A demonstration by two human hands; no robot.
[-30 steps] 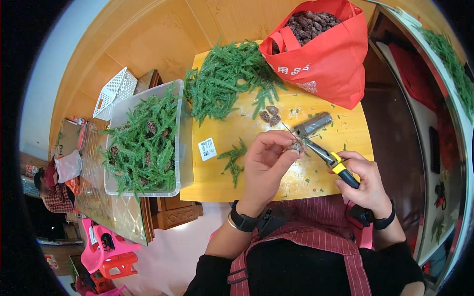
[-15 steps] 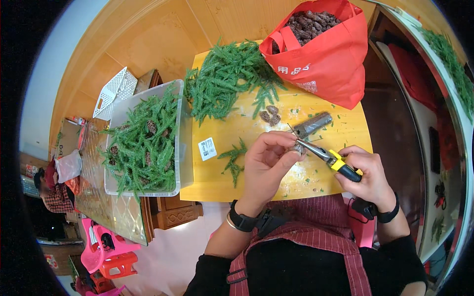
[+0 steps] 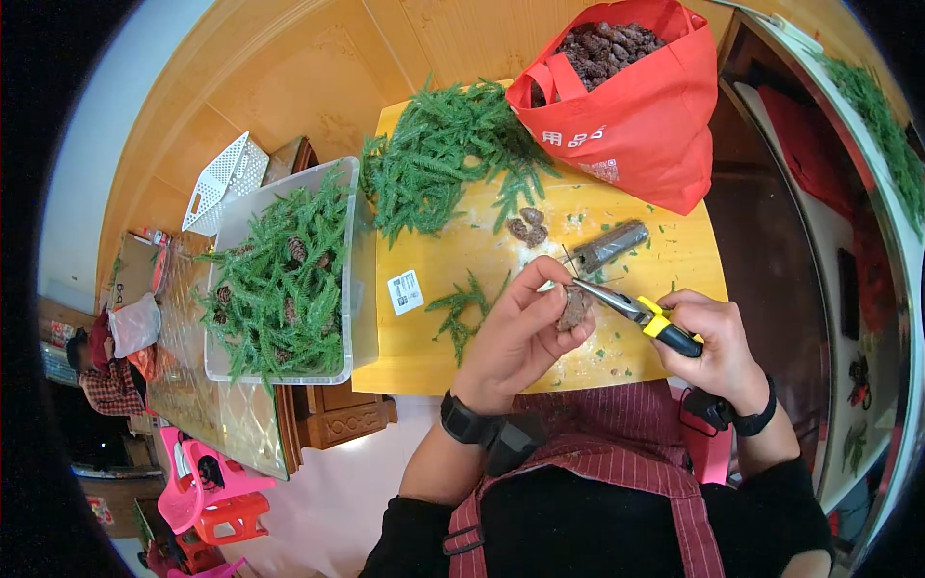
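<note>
My left hand [image 3: 515, 337] is closed around a brown pine cone [image 3: 575, 310], its fingers and thumb pinching near the cone's end. In my right hand [image 3: 713, 332] are long-nose pliers [image 3: 624, 305] with yellow and black handles. Their jaw tips meet a thin dark wire [image 3: 568, 258] at the cone, right by my left fingertips. Just beyond the hands lies a bundle of thin dark pieces in clear wrapping [image 3: 613, 245]. Several loose pine cones [image 3: 528, 228] rest to its left. A small green sprig [image 3: 458, 310] lies left of my left hand, partly near my fingers.
A clear plastic bin [image 3: 353, 289] of greenery and cones stands at the left. Artificial branches [image 3: 434, 154] pile at the table's [image 3: 405, 352] back, beside a red bag [image 3: 636, 125] full of cones. A white label [image 3: 405, 291] and green scraps lie on the tabletop.
My left hand has turned and shifted slightly down, so the pine cone now shows in its fingers. The pliers stay at the wire, with the right hand nearly still.
</note>
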